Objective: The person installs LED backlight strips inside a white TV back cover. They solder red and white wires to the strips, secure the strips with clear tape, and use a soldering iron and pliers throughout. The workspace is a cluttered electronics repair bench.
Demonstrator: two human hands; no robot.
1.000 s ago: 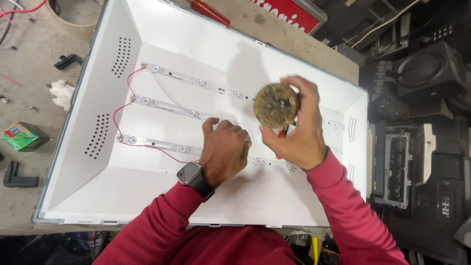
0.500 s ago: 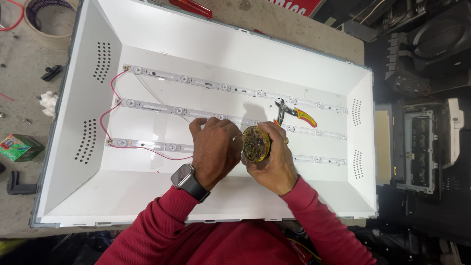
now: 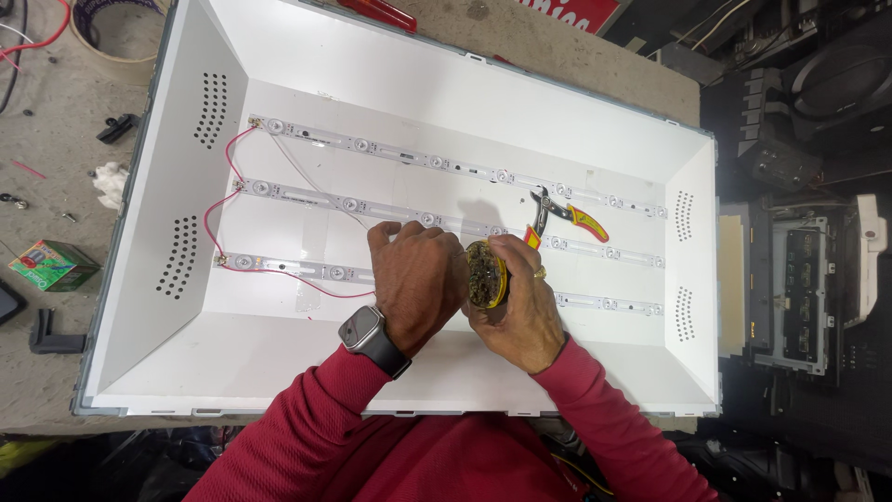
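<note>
Working step: a small round tin (image 3: 485,275), dark inside, is held over the near light strip (image 3: 307,271) in the white panel tray (image 3: 557,112); material seems to be taken from it.
Right hand (image 3: 520,311): fingers are closed around the tin.
Left hand (image 3: 418,274): curled, knuckles up, touching the tin; a pinch cannot be told.
Pliers (image 3: 567,216): lying just beyond the hands.
Next move: judged to need a steady tin and a precise touch on the strip.
Worktop (image 3: 56,186): grey, left of the tray.
</note>
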